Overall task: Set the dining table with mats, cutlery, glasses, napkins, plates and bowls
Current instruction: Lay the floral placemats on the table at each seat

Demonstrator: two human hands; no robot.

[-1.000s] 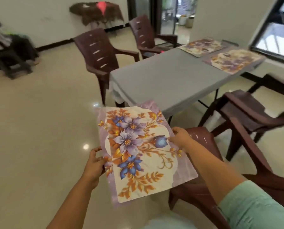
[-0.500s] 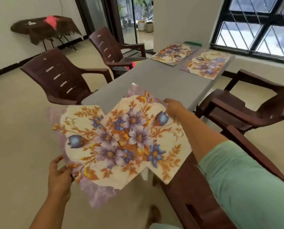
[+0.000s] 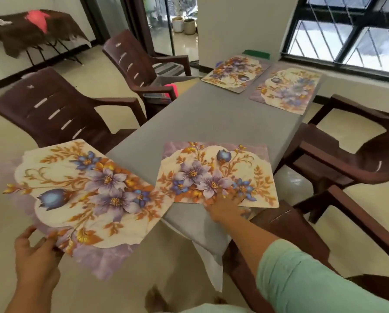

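we log a grey table (image 3: 214, 123) running away from us toward a barred window (image 3: 347, 30), with four flowered mats in view. two far mats lie flat at the far end, side by side: the far left mat (image 3: 235, 73) and the far right mat (image 3: 287, 90), their prints soft with blur. the near mat (image 3: 216, 175) lies flat on the table's near right corner; our right hand (image 3: 226, 207) rests on its near edge with fingers spread and fairly straight, though motion blur smears the fingertips and we cannot tell whether the thumb tucks beneath the edge. the held mat (image 3: 82, 195) hangs off the table to the left, over the floor, its right corner reaching the near mat's left edge; whether the two touch or overlap we cannot tell. our left hand (image 3: 34, 251) pinches the held mat's near left corner, thumb on top, the other fingers hidden under it. a green sleeve (image 3: 313, 281) is cut off at the lower right. brown chairs stand around: two on the left (image 3: 60, 109), two on the right (image 3: 358, 159), partly cut off. a small cloth-covered side table (image 3: 30, 32) sits far left against the wall; the items on it are too small to name.
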